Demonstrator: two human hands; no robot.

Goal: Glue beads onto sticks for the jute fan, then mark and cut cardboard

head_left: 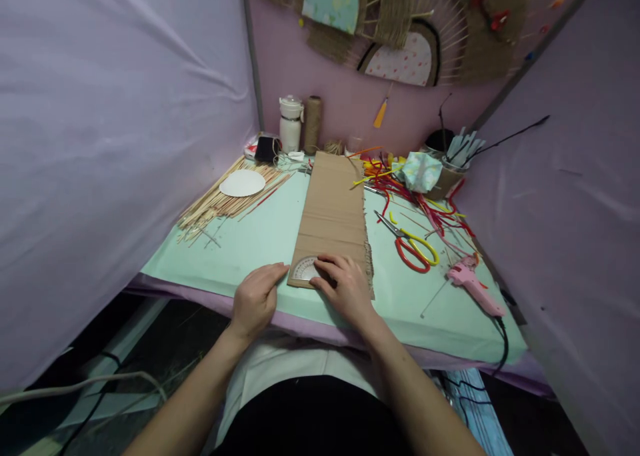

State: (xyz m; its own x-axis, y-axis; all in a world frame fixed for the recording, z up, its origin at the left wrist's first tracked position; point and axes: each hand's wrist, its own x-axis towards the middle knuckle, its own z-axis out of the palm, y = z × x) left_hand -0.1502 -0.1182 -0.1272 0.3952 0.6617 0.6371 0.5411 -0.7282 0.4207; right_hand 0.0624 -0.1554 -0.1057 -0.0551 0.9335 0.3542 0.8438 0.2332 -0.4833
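Two hands at the near edge of the table (240,249); one cardboard strip (333,206); one protractor (303,269).

Left hand (256,301): palm down, fingers loosely bent and closed on nothing, fingertips touching the near left corner of the cardboard strip.

Right hand (345,286): palm down, fingers spread and laid flat, gripping nothing; the fingertips press on the right part of the protractor.

Protractor: a single pale half-disc lying flat on the near end of the strip, between the two hands, partly covered by the right fingers.

Cardboard strip: one long piece, running straight away from both hands towards the far wall, its right edge ragged.

To the right of the right hand: one pair of scissors (413,246) with red and yellow handles, and beyond it one pink glue gun (473,284). Both lie apart from the strip.

Ahead of the left hand, well apart: one white paper disc (242,183) resting on one spread bundle of thin sticks (220,206).
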